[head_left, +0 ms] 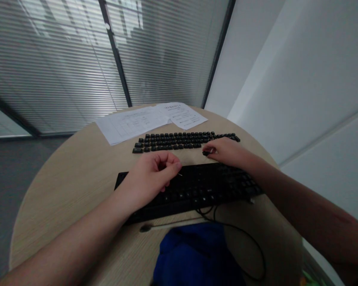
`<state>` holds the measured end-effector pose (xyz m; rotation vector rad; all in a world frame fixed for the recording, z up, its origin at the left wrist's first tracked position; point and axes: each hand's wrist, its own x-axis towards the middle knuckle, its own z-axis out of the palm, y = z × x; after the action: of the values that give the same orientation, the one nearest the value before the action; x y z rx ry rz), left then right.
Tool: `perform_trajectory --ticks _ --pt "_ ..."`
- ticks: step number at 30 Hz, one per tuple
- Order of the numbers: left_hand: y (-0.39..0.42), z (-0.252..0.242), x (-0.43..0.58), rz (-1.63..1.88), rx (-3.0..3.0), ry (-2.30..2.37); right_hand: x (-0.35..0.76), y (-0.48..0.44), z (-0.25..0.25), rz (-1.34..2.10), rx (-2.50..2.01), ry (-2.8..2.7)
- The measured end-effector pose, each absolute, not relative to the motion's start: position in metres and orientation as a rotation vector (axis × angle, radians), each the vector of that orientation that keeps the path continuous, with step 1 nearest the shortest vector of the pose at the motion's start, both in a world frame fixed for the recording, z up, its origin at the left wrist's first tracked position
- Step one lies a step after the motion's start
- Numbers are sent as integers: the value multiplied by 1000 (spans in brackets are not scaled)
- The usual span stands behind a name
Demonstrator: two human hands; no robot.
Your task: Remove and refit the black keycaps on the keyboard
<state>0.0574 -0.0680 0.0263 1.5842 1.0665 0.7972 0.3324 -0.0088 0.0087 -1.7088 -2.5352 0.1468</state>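
A black keyboard (197,190) lies on the round wooden table (71,178), its keys taken off. The loose black keycaps (179,141) are laid out in rows behind it. My left hand (152,176) hovers over the keyboard's left part, fingers curled in a pinch on a thin pin-like thing that sticks out to the right. My right hand (226,153) rests between the keycap rows and the keyboard, fingertips closed on one black keycap (206,152).
Two printed paper sheets (149,121) lie at the table's far side. The keyboard's black cable (250,242) loops at the near edge beside a blue cloth (193,254). A window with blinds (77,59) and a white wall stand behind.
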Motion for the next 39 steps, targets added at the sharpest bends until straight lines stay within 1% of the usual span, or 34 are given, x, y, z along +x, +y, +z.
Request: perform_trajectory --ticks 4,9,12,15,19,22,27,30,39 --pt "-65 20 55 726 1653 1092 323 16 -7 260 -1717 -2641" --pt "-61 11 53 636 1730 1125 319 28 -16 353 -1682 -2618" --pt "-59 9 53 624 1735 1110 326 24 -8 396 -1660 -2559" --pt "-59 12 54 633 1666 1089 337 9 10 354 -1630 -2394" --pt "-64 17 60 683 1498 1023 343 -29 33 353 -1525 -2079" --pt "-71 16 66 739 1360 1003 332 -62 41 408 -1427 -2056" --pt "-80 11 74 785 1291 996 306 -91 45 600 -1327 -2113" --pt "-83 9 76 811 1310 993 298 -91 46 756 -1305 -2095" --pt "-86 8 80 861 1485 984 293 -89 37 1030 -1263 -1984"
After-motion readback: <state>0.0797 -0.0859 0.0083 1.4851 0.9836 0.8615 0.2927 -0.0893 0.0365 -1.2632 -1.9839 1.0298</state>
